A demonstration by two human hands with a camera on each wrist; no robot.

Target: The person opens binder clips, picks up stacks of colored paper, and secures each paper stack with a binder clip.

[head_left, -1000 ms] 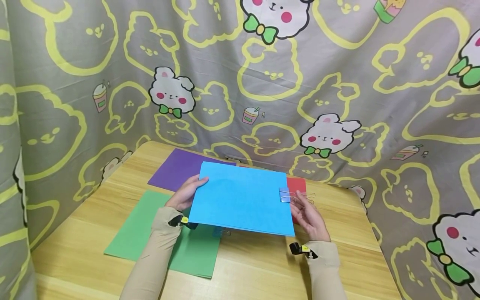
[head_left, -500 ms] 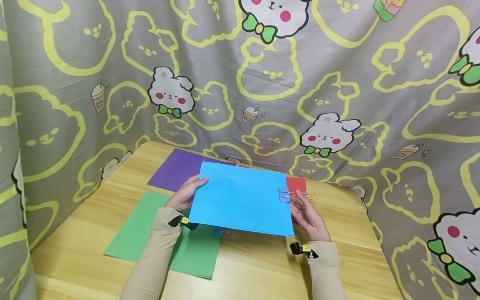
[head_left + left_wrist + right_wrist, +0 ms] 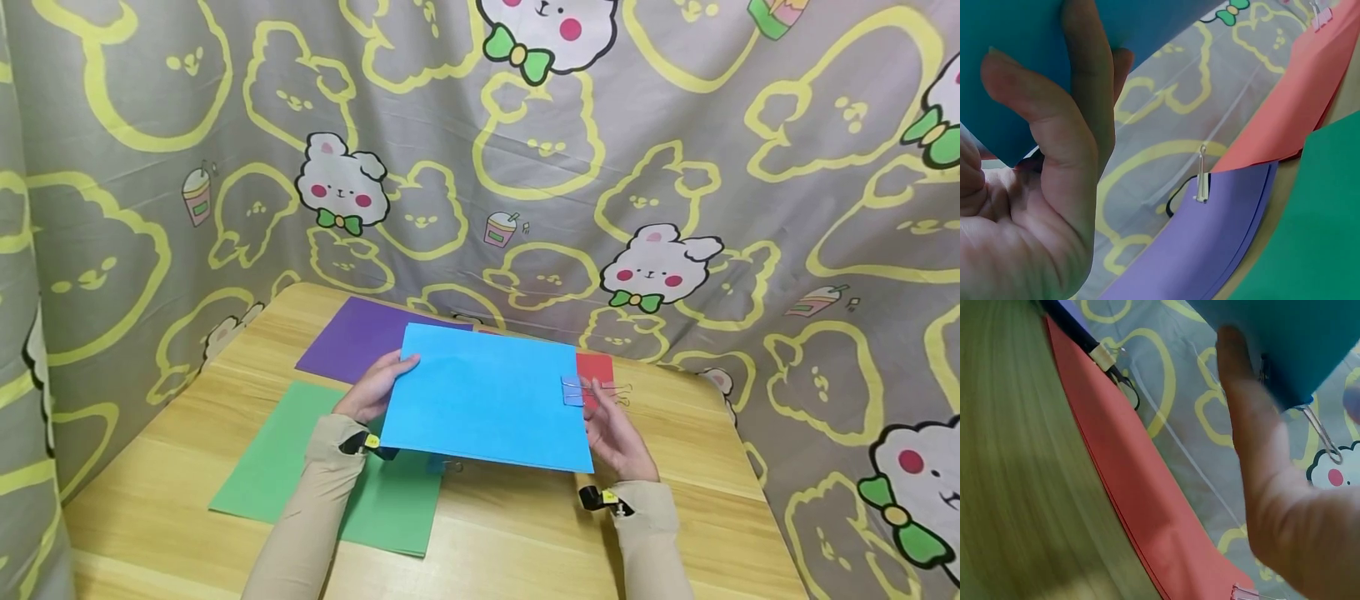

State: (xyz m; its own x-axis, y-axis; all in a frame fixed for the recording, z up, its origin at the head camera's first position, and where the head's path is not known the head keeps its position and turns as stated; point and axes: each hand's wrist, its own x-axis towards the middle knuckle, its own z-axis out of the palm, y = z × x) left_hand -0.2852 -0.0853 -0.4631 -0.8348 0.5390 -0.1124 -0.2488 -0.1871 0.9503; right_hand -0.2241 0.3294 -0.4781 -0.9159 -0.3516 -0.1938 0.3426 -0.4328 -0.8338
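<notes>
Held above the table is a stack of bright blue paper [image 3: 487,400], tilted slightly, with a blue binder clip [image 3: 572,392] on its right edge. My left hand [image 3: 371,390] grips the stack's left edge, thumb on top and fingers underneath. At the opposite edge, my right hand [image 3: 618,437] is beside the clip, its fingers partly hidden behind the paper. In the right wrist view a nearly straight finger [image 3: 1247,400] reaches the stack's underside, and the clip's wire handle [image 3: 1322,434] sticks out with a gap around it.
Green sheets [image 3: 262,450] lie at the front left of the wooden table [image 3: 525,542]. Purple sheets [image 3: 352,333] with a clip [image 3: 1202,187] lie at the back left. Red sheets [image 3: 597,371] with a pink clip [image 3: 1321,20] lie behind the blue stack. A patterned curtain [image 3: 435,100] surrounds the table.
The blue stack and my left hand have shifted very slightly to the right. My right hand has stayed almost in place.
</notes>
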